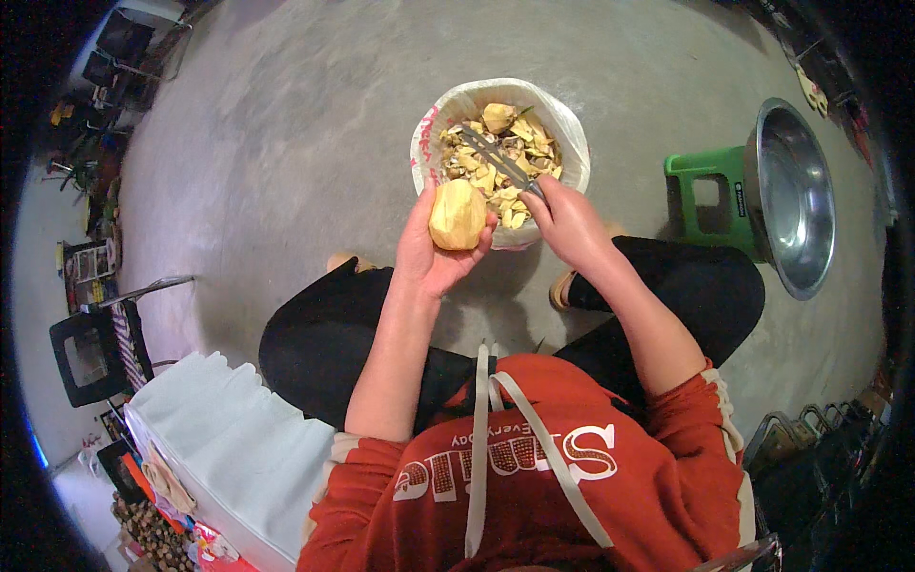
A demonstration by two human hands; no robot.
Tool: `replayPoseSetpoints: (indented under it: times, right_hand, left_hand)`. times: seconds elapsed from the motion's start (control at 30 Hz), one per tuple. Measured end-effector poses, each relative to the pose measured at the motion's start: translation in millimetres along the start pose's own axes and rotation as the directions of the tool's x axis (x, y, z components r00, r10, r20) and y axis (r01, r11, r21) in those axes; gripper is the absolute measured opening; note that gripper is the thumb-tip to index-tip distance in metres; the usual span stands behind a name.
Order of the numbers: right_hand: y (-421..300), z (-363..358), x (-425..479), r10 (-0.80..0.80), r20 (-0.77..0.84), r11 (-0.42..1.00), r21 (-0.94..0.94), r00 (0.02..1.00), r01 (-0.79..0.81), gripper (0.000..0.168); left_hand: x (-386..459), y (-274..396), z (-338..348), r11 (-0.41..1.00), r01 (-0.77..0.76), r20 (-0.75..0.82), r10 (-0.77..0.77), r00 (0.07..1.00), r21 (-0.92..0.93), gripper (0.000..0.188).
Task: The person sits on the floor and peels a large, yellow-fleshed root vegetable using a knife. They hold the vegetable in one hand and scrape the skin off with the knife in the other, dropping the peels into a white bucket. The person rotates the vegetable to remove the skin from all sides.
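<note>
My left hand point(442, 247) holds a peeled, pale yellow root vegetable or fruit point(458, 214) upright in its palm, at the near left edge of a lined bin. In my right hand point(568, 218) is the dark handle of a long-bladed knife or peeler point(497, 159), its blade pointing up and left over the bin. The round bin, with a whitish plastic liner point(572, 136) bearing red writing, holds many yellow peelings point(525, 132). A rounded yellow chunk point(499, 117) lies on top of them near the far side.
At the right, a large shiny metal basin point(797, 200) sits on a green plastic stool point(715, 196). A low surface with a pale blue cover point(229, 429) stands at my left. Metal-framed chairs point(808, 443) are at the lower right. My knees flank the bin on a grey floor.
</note>
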State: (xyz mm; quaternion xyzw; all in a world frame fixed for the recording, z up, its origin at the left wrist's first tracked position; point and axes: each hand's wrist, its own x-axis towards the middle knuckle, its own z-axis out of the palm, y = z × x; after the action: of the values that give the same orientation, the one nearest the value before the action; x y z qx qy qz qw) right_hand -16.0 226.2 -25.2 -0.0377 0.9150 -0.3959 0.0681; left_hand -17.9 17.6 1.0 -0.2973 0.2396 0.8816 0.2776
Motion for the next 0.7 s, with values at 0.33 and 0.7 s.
replayPoseSetpoints:
  times: [0.33, 0.7]
  right_hand:
    - [-36.1, -1.2, -15.2, -0.390, -0.024, 0.909, -0.169, 0.920, 0.381, 0.030]
    - [-8.4, -2.7, 2.8, -0.021, -0.020, 0.978, -0.208, 1.000, 0.017, 0.027]
  left_hand:
    - [7.7, -5.4, -1.5, 0.993, -0.115, -0.118, 0.111, 0.987, -0.024, 0.048]
    - [-0.1, -0.3, -0.3, 0.979, -0.126, -0.047, 0.135, 0.990, 0.160, 0.050]
